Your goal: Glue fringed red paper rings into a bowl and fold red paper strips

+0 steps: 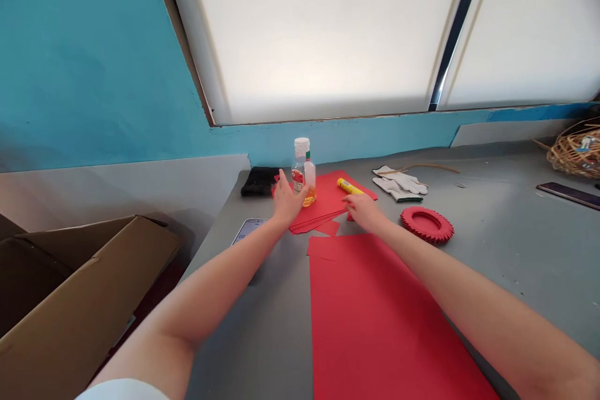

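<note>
My left hand (287, 197) is beside a clear bottle (299, 165) with a white cap and some amber liquid at its bottom. Its fingers are spread and point upward, and the thumb overlaps the bottle; whether it touches is unclear. Under the bottle lies a stack of red paper (328, 190). My right hand (364, 211) reaches to the stack's right front edge, just below a yellow glue stick (349, 187). Its fingers stretch loosely to the left over a small red piece, partly hidden. A large red sheet (375, 319) runs from there toward me, under my right forearm.
Right of my hands are a pleated red paper ring (427, 225) and white gloves (400, 185). A phone (248, 228) lies by my left forearm, a black cloth-like item (259, 181) behind it. Another phone (569, 194) and a straw bundle (579, 150) are far right. A cardboard box (94, 287) stands left.
</note>
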The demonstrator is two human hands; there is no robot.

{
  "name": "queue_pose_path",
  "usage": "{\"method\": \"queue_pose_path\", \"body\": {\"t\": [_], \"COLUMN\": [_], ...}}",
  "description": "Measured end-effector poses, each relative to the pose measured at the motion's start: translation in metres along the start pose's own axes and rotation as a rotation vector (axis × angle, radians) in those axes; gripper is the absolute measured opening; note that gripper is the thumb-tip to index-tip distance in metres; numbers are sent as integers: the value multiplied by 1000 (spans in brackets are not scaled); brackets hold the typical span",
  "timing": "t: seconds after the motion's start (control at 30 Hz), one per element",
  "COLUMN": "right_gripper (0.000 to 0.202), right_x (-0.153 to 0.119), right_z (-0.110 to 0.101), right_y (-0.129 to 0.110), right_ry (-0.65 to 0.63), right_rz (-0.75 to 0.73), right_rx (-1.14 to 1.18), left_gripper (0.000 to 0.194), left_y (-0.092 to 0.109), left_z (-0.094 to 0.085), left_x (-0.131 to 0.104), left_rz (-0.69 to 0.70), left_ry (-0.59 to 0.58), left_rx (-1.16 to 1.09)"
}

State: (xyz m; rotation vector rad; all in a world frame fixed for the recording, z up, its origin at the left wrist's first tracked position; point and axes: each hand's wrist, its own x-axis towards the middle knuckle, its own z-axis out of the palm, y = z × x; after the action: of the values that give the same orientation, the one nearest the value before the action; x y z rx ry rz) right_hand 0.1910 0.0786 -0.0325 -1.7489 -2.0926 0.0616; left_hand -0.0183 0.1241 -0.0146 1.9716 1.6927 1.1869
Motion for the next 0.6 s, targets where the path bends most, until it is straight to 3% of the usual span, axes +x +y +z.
{"method": "queue_pose_path", "body": {"t": [0.1,0.23,0.27,0.4,0.6], "right_gripper": [19,16,17,20,28], "right_x": [-31,-60,-64,-70,-70], "right_z": [-3,-1,-1,1,-1], "right_y": [-21,-41,-44,-46,-41], "right_ry": [-93,-159,-161,-143,-174], "right_rz": [-98,-179,-189,-214,-202], "right_rx": [10,7,1,-34,-100], "left_gripper": [69,49,49,48,49], "left_y": [5,7,8,6,-2], "left_z": [-24,-42,-43,-34,-29], "left_x": [-35,-90,-101,-122,-123], "left_rz": [197,357,382,513,556], "left_ry": [-74,-568,-632,-662,-634], "left_rx": [12,187,237,374,448]}}
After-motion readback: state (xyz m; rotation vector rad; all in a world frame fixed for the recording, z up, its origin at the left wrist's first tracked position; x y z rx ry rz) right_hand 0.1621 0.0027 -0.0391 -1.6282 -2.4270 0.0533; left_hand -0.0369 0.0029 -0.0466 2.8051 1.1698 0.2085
